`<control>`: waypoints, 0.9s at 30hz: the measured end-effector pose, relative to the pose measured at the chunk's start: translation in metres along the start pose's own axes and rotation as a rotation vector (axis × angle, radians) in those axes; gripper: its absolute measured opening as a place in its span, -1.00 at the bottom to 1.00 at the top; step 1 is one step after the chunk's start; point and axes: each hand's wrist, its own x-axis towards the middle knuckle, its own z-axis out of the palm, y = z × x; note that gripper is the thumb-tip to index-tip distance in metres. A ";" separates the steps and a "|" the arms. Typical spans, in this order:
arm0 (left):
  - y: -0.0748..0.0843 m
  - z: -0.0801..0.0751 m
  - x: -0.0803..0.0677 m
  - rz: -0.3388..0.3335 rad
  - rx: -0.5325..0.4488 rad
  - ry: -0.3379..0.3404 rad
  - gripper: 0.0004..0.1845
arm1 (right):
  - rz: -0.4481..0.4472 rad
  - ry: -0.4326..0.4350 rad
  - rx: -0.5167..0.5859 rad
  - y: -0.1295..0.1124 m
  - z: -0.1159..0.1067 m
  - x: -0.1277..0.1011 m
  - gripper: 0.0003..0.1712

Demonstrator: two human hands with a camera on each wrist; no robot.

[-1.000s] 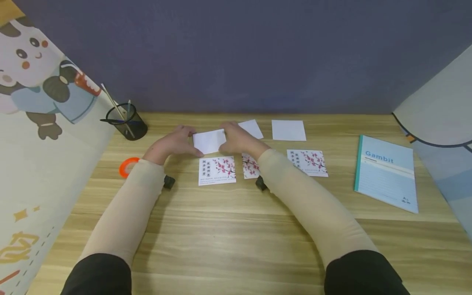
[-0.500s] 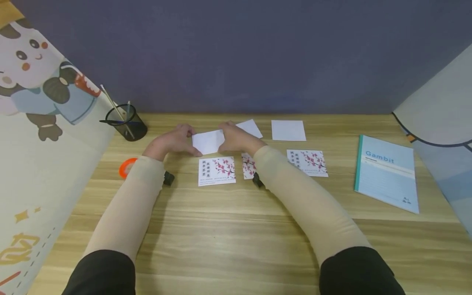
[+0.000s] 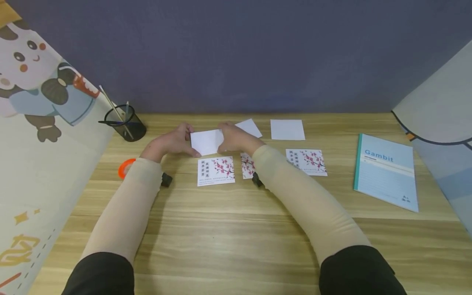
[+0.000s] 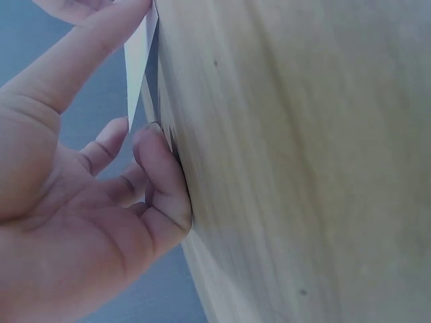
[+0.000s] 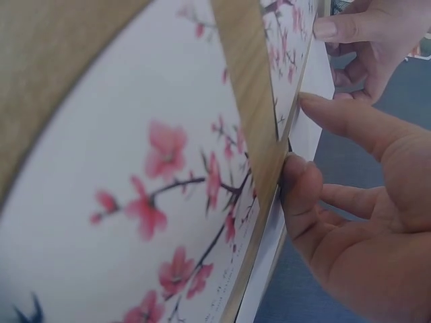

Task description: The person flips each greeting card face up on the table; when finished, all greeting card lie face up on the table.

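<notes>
1. Left hand (image 3: 167, 143): I see it pinching the left edge of the white card (image 3: 206, 141), thumb on the near side and fingers curled behind; the left wrist view shows the thumb (image 4: 74, 60) stretched along the card's thin edge while the other fingers bend against the desk (image 3: 236, 229).
2. Right hand (image 3: 236, 139): it pinches the right edge of the same card, thumb in front and fingers curled behind, as the right wrist view confirms.
3. White card: held between my two hands, its near edge raised off the desk and tilted toward the camera.
4. Blossom card (image 3: 216, 171): lies flat just on the near side of both hands, directly below the held card, apart from it.
5. Second blossom card (image 3: 246, 166): just near the right wrist, partly covered by the right sleeve (image 3: 295, 192).
6. Third blossom card (image 3: 306, 162): flat, to the right of the right hand, well apart from it.
7. Blank cards: one (image 3: 250, 127) peeks out just beyond the right hand; another (image 3: 287, 130) lies farther to its right.
8. Pen cup (image 3: 127, 125): a black mesh holder with sticks in it, beyond and to the left of the left hand.
9. Orange ring (image 3: 123, 168): near the left forearm, on its outer side.
10. Notebook (image 3: 387, 172): blue, marked "Gambit", far to the right of the right hand.
11. Wrist cameras: small black units sit under each sleeve, the left (image 3: 166, 179) and the right (image 3: 256, 180).
</notes>
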 end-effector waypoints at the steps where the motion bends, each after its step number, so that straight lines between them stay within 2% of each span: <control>1: -0.001 0.000 0.000 0.002 -0.003 -0.002 0.03 | 0.000 0.002 -0.003 -0.001 0.000 -0.001 0.18; 17: -0.006 0.002 -0.005 0.009 0.013 0.015 0.01 | -0.007 -0.009 0.006 -0.008 0.001 -0.007 0.17; 27: -0.003 0.004 -0.010 -0.007 -0.022 0.074 -0.21 | 0.011 -0.018 0.001 -0.011 0.002 -0.007 0.18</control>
